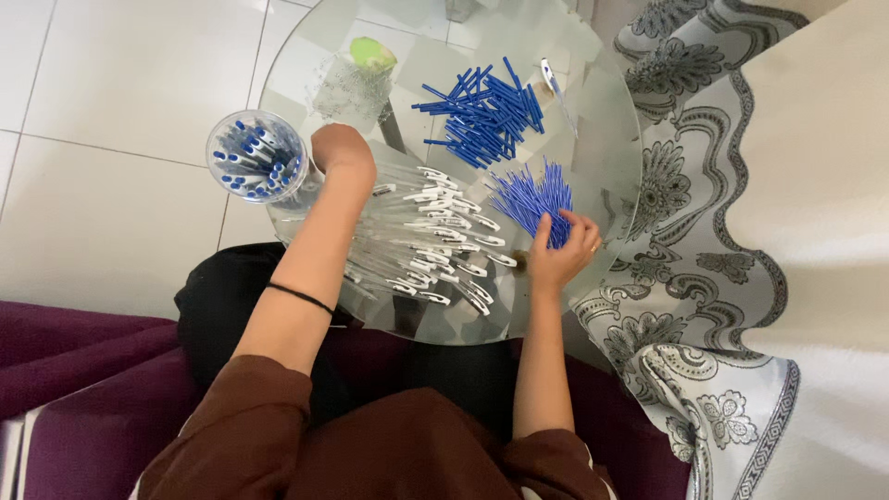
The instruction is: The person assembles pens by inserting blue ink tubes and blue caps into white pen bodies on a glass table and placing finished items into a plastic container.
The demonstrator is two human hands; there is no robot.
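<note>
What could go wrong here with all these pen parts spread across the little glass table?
The clear cup of assembled pens stands at the table's very rim, beside the left hand; a nudge could tip it onto the tile floor. The clear pen barrels lie close to the near edge and might roll off. The right hand digging in the thin blue refills could scatter them.

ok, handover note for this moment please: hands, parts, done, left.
Left hand: fist resting on the clear pen barrels at table centre; whether it grips one cannot be told.
Right hand: fingers in the thin blue refills, picking.
Blue caps pile lies at the far side of the glass table.
Done: assembled pens stand in the clear cup, left edge.
Left: most barrels, refills and caps look unassembled.
</note>
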